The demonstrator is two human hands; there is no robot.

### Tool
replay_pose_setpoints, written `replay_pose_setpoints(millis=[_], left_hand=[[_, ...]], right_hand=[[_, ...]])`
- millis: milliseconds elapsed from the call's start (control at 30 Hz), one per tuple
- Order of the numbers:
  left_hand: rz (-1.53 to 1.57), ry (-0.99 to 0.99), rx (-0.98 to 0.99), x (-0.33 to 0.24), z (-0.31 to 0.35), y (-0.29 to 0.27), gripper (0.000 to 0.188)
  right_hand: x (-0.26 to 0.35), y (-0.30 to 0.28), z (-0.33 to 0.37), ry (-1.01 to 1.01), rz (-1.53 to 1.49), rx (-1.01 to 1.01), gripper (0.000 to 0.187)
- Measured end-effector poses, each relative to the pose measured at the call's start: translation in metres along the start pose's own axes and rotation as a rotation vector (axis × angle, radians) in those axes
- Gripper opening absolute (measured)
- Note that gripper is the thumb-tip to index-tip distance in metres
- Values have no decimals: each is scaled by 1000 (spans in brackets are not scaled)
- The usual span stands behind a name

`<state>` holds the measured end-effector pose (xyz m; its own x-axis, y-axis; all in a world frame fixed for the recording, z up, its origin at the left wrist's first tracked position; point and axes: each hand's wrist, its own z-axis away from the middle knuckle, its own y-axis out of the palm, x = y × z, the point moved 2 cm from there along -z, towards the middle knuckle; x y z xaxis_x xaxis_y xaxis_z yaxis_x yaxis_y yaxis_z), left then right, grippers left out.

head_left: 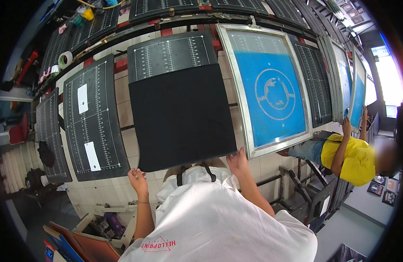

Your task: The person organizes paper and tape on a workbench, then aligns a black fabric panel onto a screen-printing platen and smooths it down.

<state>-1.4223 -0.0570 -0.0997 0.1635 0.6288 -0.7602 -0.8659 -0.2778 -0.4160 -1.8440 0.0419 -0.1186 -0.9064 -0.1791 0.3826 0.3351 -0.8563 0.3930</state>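
Observation:
A black piece of cloth (184,118) lies flat over the lower part of a dark printing board (171,54) marked with white ruler lines. Its near edge hangs slightly past the board toward me. At the near left corner of the cloth, my left hand (138,180) is closed with the fingertips pinching the fabric. My right hand (237,162) grips the near right corner, thumb and fingers together at the edge. Between the two hands the near edge is stretched almost straight.
Right of the cloth stands a metal-framed screen (277,94) with blue mesh and a circular design. To the left, another ruled board (94,118) carries two white cards (92,156). A person in a yellow shirt (347,159) handles another framed screen (359,91) at far right. Tape rolls (65,59) sit far left.

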Motion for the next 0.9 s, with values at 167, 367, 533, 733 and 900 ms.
replay_pose_setpoints(millis=[167,367,533,733,900], left_hand=[[-560,714,-10,-68,-40,5,32],[-123,537,355,-218,-175,104,43],[-99,421,642,-247,-234,141,49],[-363,406,703,-254,-262,143,30],[-437,581,681,-254,-265,139,20]], right_hand=[[68,55,48,73,1331,135,38],[165,226,-83,-1604,1627,327,35],[189,312,-149,-689,1677,348,58],[203,311,-177,-770,1665,358,58],[199,318,-192,-898,1961,259,37]])
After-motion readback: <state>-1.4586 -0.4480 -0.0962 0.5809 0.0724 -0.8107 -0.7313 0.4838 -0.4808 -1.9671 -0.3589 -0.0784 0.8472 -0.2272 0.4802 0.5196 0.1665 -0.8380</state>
